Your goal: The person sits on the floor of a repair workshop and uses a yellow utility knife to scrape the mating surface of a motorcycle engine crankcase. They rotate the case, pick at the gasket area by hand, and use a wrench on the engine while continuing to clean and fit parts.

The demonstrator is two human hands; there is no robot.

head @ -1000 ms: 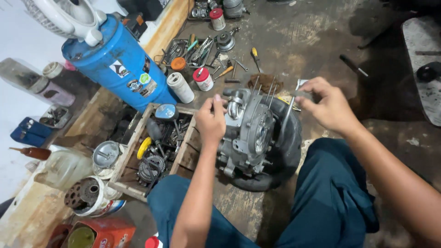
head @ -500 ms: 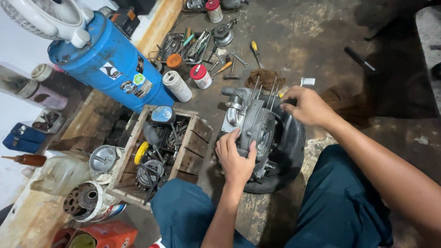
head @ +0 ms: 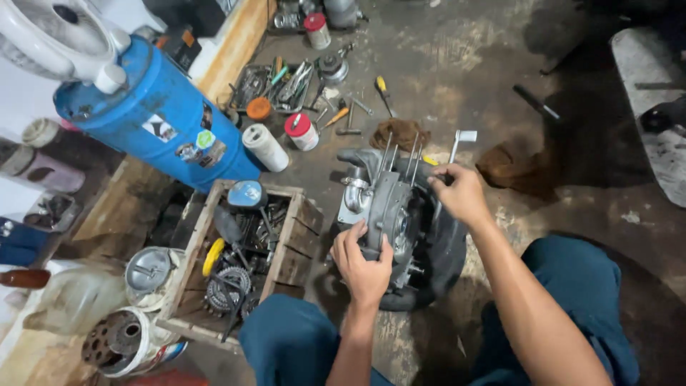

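A grey metal engine block (head: pixel 386 204) with several long studs at its far end rests on a black tyre (head: pixel 444 250) on the floor between my knees. My left hand (head: pixel 364 264) grips the near edge of the engine casing. My right hand (head: pixel 461 191) sits at the far right of the block by the studs, fingers closed around a thin metal tool whose white handle (head: pixel 464 137) sticks up past it.
A wooden crate (head: pixel 286 250) of gears and parts stands left of the engine. Behind it is a blue barrel (head: pixel 143 129). Loose tools (head: pixel 286 82), a white roll (head: pixel 266 147), a red-capped can (head: pixel 303 131) and rags (head: pixel 400 132) lie on the dirty concrete floor.
My left hand has slid from the top of the engine down to its near edge. My right hand has shifted slightly left along the studs, and the view has moved closer.
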